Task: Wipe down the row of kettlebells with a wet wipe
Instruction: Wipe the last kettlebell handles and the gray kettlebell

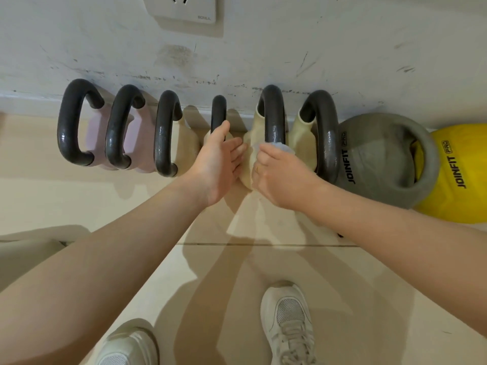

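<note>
**Two hands at the middle of a kettlebell row, seen from above**

Row of kettlebells along the foot of a scuffed white wall [342, 48], across the upper half of the frame. From left: two pink kettlebells [93, 133] [139, 143] with dark handles, then four cream kettlebells, the first [188, 143] left of centre, the fourth [303, 143] right of centre; further right a grey kettlebell [379, 159] and, at the right edge, a yellow kettlebell [458, 175], both lettered JOINFIT PRO.

Left hand [218, 164] at centre frame: fingers straight and relaxed, thumb tip against the dark handle [218, 111] of the second cream kettlebell [208, 137], palm turned toward the neighbouring bell; nothing gripped.

Right hand [279, 172] just right of centre: fingers curled round a bunched wet wipe [283, 148], pressed at the lower end of the handle [274, 117] of the third cream kettlebell [254, 127]. Ring [257, 169] on one finger. Only a small pale edge of the wipe visible above the knuckles.

Wall socket [184, 9] at top centre. Pale tiled floor [52, 201] below the row, crossed by arm shadows. Two white trainers at the bottom of the frame, left [129, 349] and right [287, 320].
</note>
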Tool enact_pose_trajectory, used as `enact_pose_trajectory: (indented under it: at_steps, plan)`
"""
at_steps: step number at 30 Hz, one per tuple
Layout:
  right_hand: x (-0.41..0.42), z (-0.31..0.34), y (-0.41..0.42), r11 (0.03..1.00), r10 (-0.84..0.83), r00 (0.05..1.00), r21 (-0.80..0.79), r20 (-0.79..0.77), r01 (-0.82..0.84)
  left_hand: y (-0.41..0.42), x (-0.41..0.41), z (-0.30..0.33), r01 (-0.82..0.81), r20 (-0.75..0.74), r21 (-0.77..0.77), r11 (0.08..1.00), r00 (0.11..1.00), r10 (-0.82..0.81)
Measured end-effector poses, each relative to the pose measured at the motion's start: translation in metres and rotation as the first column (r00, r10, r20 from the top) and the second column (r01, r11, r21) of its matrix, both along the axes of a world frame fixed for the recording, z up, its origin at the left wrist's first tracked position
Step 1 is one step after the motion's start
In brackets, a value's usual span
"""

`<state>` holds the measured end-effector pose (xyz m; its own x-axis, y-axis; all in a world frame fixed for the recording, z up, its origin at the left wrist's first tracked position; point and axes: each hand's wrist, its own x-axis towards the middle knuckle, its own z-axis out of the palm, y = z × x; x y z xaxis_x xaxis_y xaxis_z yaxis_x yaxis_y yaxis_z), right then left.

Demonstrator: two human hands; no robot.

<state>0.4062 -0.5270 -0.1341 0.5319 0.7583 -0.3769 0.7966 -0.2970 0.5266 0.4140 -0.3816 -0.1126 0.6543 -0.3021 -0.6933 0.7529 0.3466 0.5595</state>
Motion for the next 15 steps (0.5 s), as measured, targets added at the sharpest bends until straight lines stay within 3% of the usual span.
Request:
enact_pose_trajectory:
  at_steps: [2, 5, 12, 15]
  plan:
    - [-0.009, -0.01, 0.005, 1.0, -0.003, 0.998, 0.012, 0.066, 0.002, 0.001, -0.002, 0.002, -0.007, 0.003, 0.004, 1.0, 1.0, 0.007]
    - [-0.041, -0.033, 0.009, 0.988, -0.062, 0.969, -0.121, 0.239, 0.094, 0.003, -0.004, 0.004, 0.011, 0.009, 0.003, 1.0, 1.0, -0.011]
    - [-0.054, -0.055, 0.013, 0.973, 0.093, 0.976, -0.226, 0.194, -0.048, 0.004, -0.004, -0.002, 0.014, 0.024, 0.005, 1.0, 1.0, -0.015]
    - [-0.031, -0.042, -0.005, 0.996, 0.091, 0.945, -0.041, 0.315, -0.082, 0.004, -0.004, -0.006, 0.012, 0.037, 0.003, 1.0, 0.999, -0.012]
